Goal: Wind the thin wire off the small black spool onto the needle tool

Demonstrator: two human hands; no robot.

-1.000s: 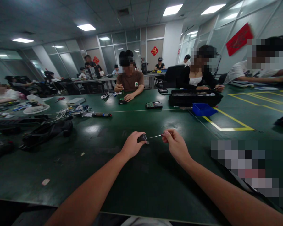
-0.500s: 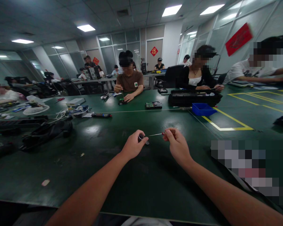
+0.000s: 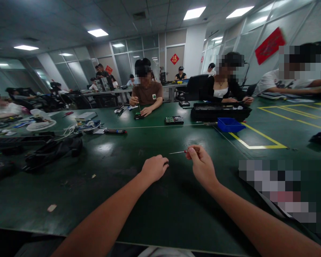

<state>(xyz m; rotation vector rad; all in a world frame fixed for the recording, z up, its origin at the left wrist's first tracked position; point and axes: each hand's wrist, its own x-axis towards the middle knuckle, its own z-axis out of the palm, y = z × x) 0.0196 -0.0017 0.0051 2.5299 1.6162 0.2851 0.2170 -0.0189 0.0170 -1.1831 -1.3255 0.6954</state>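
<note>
head view: right hand (image 3: 203, 164) closed on thin red-handled screwdriver (image 3: 178, 152), just below right of frame centre, tip pointing left; left hand (image 3: 155, 167) curled, lower centre, can't tell what it holds; blue bin (image 3: 233, 128) right of centre

The slim tool (image 3: 179, 152) in the right hand (image 3: 202, 162) has a smooth metal shaft. Below that hand the tabletop (image 3: 160, 214) is glossy; beyond it, the blue bin (image 3: 230, 125) looks plastic.

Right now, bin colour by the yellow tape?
The bin is blue; best seen in head view.
</note>
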